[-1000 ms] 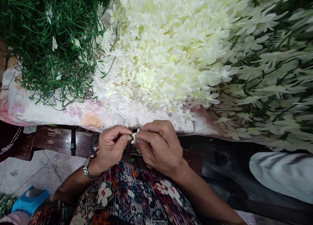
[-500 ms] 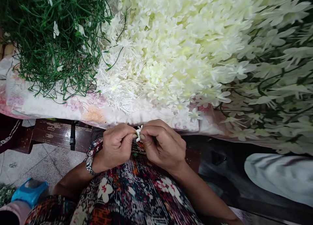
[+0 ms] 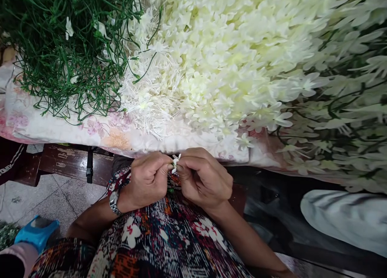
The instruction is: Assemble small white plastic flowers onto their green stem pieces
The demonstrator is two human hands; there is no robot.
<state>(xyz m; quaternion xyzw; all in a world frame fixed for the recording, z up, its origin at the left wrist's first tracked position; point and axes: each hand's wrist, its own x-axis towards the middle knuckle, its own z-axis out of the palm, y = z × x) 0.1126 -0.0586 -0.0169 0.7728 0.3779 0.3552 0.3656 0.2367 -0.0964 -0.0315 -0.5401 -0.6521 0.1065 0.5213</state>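
Observation:
Between my two hands, above my lap, is a small white artificial flower. My left hand pinches it from one side, where a bit of green shows at the fingertips. Thumb and fingers of my right hand are closed on its white petals from the other side. Ahead on the table lie a tangle of green plastic stems, a strip of thin white stamen pieces and a large heap of cream petal blossoms. White flowers on green stems fill the right side.
A floral cloth covers the table, its front edge just beyond my hands. Below it runs a dark wooden bench with a black strap. A blue plastic object stands at lower left, and pale fabric is at right.
Both hands have shifted slightly to the right in the picture, with the small white flower still pinched between them. The view has moved a little; the heaps look the same.

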